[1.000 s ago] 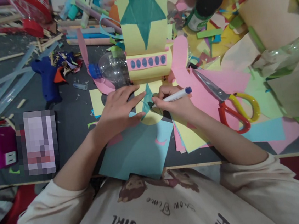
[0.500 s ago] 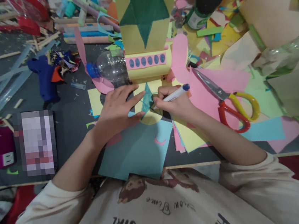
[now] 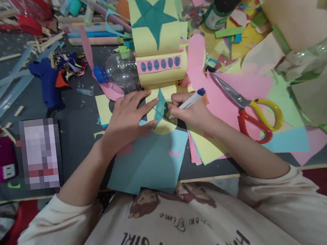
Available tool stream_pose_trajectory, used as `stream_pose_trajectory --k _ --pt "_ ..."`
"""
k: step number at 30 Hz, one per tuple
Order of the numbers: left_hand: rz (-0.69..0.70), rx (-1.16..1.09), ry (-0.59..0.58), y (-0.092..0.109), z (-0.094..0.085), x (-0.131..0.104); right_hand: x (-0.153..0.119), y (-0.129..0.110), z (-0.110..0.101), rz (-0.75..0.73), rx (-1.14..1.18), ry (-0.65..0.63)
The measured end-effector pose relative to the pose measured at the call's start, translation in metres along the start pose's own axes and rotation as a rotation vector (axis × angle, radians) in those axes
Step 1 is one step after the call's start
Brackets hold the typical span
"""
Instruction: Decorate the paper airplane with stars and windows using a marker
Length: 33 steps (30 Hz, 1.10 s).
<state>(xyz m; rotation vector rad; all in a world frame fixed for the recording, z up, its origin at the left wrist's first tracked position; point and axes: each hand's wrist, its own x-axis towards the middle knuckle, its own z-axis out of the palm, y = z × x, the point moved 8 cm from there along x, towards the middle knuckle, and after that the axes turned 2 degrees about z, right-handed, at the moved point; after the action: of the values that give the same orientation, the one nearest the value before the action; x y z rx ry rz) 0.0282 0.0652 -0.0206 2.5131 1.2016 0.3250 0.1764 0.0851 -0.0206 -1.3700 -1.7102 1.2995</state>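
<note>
My right hand (image 3: 189,108) is closed round a white marker (image 3: 190,99) with a blue end, its tip low over a yellow paper piece (image 3: 165,128). On that piece is a partly coloured green star (image 3: 160,108). My left hand (image 3: 132,116) lies with spread fingers on the yellow piece's left side, holding nothing. Just beyond the hands lies a clear bottle (image 3: 121,72) wrapped in yellow paper, with a pink strip (image 3: 160,64) of blue ovals. A yellow flap above it bears a full green star (image 3: 154,18). Blue paper (image 3: 147,163) lies under the hands' near side.
Scissors (image 3: 245,108) with red and yellow handles lie on pink paper to the right. A blue glue gun (image 3: 50,83) and a phone (image 3: 41,155) are at left. A black-capped green bottle (image 3: 223,5) stands at the back right among paper scraps.
The yellow flap with the full green star has tilted back and shows more of its star. My hands have hardly moved; the marker is still in my right hand.
</note>
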Motion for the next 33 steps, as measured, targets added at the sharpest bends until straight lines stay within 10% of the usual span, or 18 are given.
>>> stream_pose_trajectory --k 18,33 --pt "-0.008 -0.036 -0.012 0.000 0.000 0.000 0.001 0.013 -0.010 0.026 0.330 0.048" --pt "-0.015 -0.036 0.006 -0.002 0.002 0.000 -0.001 0.012 -0.012 0.031 0.148 0.057"
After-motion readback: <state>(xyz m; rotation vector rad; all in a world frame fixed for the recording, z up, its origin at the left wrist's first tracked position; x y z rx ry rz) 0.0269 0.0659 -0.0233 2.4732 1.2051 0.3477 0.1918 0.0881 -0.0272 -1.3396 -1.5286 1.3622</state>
